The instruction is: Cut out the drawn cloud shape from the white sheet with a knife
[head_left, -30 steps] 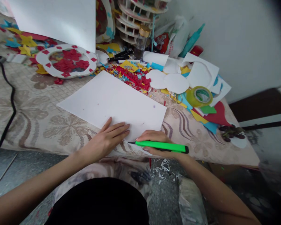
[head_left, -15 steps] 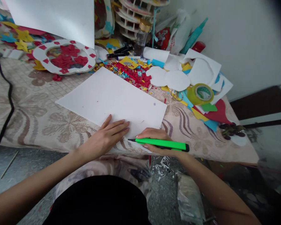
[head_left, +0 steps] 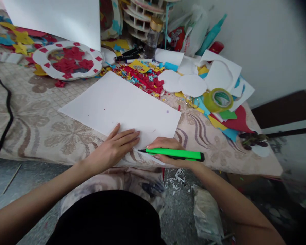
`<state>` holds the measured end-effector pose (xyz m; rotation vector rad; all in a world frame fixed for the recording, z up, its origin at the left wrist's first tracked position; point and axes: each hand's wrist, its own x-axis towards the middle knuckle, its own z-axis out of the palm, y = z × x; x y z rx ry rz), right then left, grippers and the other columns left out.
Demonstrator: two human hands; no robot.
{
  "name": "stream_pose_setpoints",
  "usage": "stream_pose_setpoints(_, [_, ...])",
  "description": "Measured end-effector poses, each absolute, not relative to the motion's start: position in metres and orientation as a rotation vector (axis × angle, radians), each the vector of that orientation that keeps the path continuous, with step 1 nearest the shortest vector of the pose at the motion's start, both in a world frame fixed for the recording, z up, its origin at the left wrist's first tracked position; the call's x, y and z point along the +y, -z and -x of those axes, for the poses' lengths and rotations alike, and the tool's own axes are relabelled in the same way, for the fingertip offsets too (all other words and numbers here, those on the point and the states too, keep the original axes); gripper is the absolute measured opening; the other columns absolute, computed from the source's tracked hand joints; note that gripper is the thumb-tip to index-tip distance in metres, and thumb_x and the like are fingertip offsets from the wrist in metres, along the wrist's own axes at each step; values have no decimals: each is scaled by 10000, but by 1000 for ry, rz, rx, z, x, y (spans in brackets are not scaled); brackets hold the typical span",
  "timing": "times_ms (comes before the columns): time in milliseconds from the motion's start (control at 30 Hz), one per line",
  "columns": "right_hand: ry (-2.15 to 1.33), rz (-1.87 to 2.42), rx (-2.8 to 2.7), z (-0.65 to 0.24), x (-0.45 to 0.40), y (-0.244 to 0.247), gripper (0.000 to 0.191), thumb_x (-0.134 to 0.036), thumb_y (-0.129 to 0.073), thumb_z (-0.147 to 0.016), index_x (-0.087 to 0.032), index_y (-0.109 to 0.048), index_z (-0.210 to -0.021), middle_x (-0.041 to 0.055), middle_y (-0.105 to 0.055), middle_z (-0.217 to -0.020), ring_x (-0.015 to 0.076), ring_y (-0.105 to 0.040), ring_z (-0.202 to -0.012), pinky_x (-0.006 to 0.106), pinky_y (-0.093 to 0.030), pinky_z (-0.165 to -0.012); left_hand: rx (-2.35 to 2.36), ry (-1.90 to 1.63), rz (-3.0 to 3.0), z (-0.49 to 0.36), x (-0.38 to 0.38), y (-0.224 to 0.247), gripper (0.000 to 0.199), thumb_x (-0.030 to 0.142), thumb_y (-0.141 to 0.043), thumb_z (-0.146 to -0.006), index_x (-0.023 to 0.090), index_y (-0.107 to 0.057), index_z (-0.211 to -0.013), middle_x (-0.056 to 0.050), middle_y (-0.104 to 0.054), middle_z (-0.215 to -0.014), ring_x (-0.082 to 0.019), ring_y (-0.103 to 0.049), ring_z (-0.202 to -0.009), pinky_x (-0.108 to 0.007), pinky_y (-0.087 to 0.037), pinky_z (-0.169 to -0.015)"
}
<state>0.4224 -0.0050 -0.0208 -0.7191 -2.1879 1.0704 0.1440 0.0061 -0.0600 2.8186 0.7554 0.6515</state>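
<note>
A white sheet of paper (head_left: 122,102) lies at an angle on the patterned tablecloth near the table's front edge. My left hand (head_left: 118,144) rests flat on its lower edge, fingers spread and holding nothing. Just to the right, my right hand (head_left: 168,151) is closed around a bright green utility knife (head_left: 175,153) with a black end. The knife's dark tip points left, at the paper's near edge, close to my left fingertips. Part of the sheet's near corner is hidden under my right hand.
Behind the sheet are red, yellow and blue paper scraps (head_left: 148,80). A flower-shaped frame (head_left: 42,64) sits at the back left, a tape roll (head_left: 218,100) and white cutouts (head_left: 192,85) at the right. A black cable (head_left: 9,112) crosses the left side.
The view has shifted slightly. Both hands keep nearly the same places on the paper, and the knife tip stays near its front edge.
</note>
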Motion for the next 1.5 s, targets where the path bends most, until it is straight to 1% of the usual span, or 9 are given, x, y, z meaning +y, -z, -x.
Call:
stream_pose_setpoints(167, [-1078, 694, -2238, -424, -5, 28, 325, -156, -587, -915, -254, -631, -1222, 59, -709, -1062, 179, -667, -983, 325, -554, -868, 762, -657, -2793, -144, 6, 60, 423, 112, -428, -1005, 161, -482, -1422, -105, -490, -1493, -220, -377, -1439, -530, -104, -1242])
stream_pose_setpoints(333, [-1029, 702, -2167, -424, -6, 32, 275, -158, -596, -919, -209, -650, -1183, 50, -720, -1047, 149, -664, -970, 299, -550, -853, 763, -673, -2763, -144, 6, 58, 433, 114, -430, -1006, 177, -481, -1431, -99, -496, -1489, -212, -379, -1439, -520, -97, -1247])
stream_pose_setpoints(533, [-1095, 680, -2177, -426, -4, 29, 283, -133, -599, -909, -163, -658, -1185, 78, -710, -1050, 151, -660, -981, 298, -537, -860, 759, -659, -2752, -144, 6, 58, 468, 121, -429, -1008, 213, -435, -1467, -90, -488, -1497, -214, -373, -1443, -547, -114, -1240])
stream_pose_setpoints(767, [-1120, 665, -2175, -426, -2, 29, 277, -182, -597, -927, -210, -652, -1198, 61, -711, -1046, 155, -657, -978, 304, -541, -851, 758, -656, -2750, -144, 6, 56, 487, 106, -445, -999, 214, -428, -1473, -90, -492, -1493, -221, -385, -1437, -546, -123, -1240])
stream_pose_setpoints(967, [-1164, 677, -2167, -432, 0, 30, 277, -204, -598, -941, -201, -647, -1214, 68, -704, -1075, 156, -652, -1009, 301, -528, -870, 761, -626, -2782, -144, 6, 56, 469, 96, -438, -996, 186, -439, -1456, -100, -482, -1500, -232, -380, -1439, -561, -136, -1235])
stream_pose_setpoints(1033, [-1161, 690, -2166, -436, 0, 29, 280, -188, -604, -935, -192, -649, -1212, 71, -704, -1076, 155, -654, -1010, 295, -527, -862, 762, -640, -2782, -144, 5, 57, 468, 92, -444, -993, 175, -441, -1453, -105, -487, -1496, -231, -384, -1436, -560, -139, -1234])
stream_pose_setpoints(1200, [-1127, 725, -2181, -444, -3, 24, 276, -159, -622, -914, -193, -667, -1185, 76, -713, -1053, 160, -668, -983, 302, -534, -850, 773, -667, -2737, -145, 6, 57, 493, 101, -447, -995, 226, -428, -1471, -83, -500, -1487, -216, -391, -1433, -553, -139, -1237])
stream_pose_setpoints(1367, [-1135, 703, -2199, -447, -4, 24, 304, -136, -615, -904, -205, -670, -1194, 74, -719, -1052, 162, -674, -981, 306, -542, -849, 772, -667, -2743, -145, 6, 58, 483, 100, -448, -997, 214, -435, -1465, -86, -491, -1494, -209, -372, -1444, -542, -124, -1242])
stream_pose_setpoints(1500, [-1126, 722, -2219, -448, -3, 22, 290, -152, -612, -914, -212, -671, -1192, 71, -716, -1053, 160, -673, -976, 300, -544, -838, 769, -678, -2730, -145, 6, 58, 489, 105, -445, -999, 230, -428, -1471, -78, -490, -1496, -206, -373, -1444, -541, -123, -1243])
